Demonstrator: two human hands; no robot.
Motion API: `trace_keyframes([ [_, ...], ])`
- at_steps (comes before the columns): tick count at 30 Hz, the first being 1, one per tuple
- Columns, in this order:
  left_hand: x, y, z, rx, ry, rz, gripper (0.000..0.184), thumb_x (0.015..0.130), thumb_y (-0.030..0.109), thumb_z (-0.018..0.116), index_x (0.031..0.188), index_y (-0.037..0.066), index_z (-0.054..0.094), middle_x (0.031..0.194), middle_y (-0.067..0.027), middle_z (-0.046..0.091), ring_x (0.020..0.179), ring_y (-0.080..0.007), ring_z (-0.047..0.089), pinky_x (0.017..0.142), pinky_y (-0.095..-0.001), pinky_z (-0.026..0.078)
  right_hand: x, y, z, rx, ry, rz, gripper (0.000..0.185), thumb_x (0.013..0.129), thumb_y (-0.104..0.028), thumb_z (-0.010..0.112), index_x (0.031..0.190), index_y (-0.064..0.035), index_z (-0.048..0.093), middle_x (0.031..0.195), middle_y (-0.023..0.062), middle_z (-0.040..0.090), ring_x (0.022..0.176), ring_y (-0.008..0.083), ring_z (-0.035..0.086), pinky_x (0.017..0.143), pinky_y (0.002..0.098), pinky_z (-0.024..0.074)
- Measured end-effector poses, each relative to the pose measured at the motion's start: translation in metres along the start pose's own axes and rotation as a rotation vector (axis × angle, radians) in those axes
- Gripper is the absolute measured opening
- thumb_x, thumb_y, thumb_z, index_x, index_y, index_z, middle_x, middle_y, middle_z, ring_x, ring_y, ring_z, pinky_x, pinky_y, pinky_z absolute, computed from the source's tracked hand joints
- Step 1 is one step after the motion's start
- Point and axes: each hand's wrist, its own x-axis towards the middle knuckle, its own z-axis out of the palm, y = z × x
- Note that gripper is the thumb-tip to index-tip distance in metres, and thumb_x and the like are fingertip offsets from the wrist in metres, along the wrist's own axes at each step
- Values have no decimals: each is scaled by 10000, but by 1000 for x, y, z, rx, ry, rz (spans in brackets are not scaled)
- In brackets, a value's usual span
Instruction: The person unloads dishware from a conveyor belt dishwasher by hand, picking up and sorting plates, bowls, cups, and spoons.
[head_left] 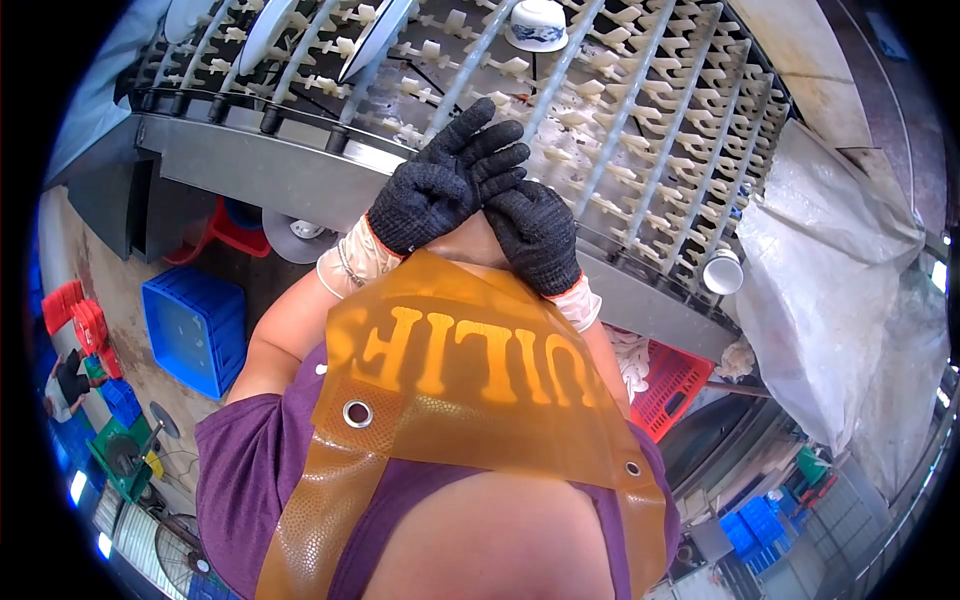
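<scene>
My left hand, in a black knitted glove over a pale one, is raised by the conveyor's front edge. Its fingers are stretched out and somewhat apart, and it holds nothing that I can see. Close beside it on the right is my right hand, gloved the same way. Its fingers are folded and meet the lower fingers of my left hand; what they grip, if anything, is hidden. Past the hands runs a conveyor with rows of pale pegs and long rods. A white bowl with a blue pattern rests upside down on it.
Pale plates stand tilted at the upper left. A white cup is at the conveyor's right edge, near plastic sheeting. Below are a blue bin at left and a red basket at right. An orange-brown apron covers my front.
</scene>
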Motion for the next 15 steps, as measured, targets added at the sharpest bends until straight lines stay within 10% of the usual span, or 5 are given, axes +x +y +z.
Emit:
trace_keyframes([
  [8,4,-12,3,6,-2,-3,815,707,-122,448,1455,105,217,1416,-156,368,1302,-320,370,1115,-464,260,-5,1,-12,17,0,9,153,736,-98,641,889,-89,644,840,117,607,744,312,582,641,406,463],
  [15,4,-21,5,41,-28,21,410,761,-118,466,1105,87,553,1424,-188,337,1317,-354,337,1127,-486,225,-12,6,-18,20,-3,10,168,712,-88,653,880,-88,641,824,125,604,733,321,579,628,411,464],
])
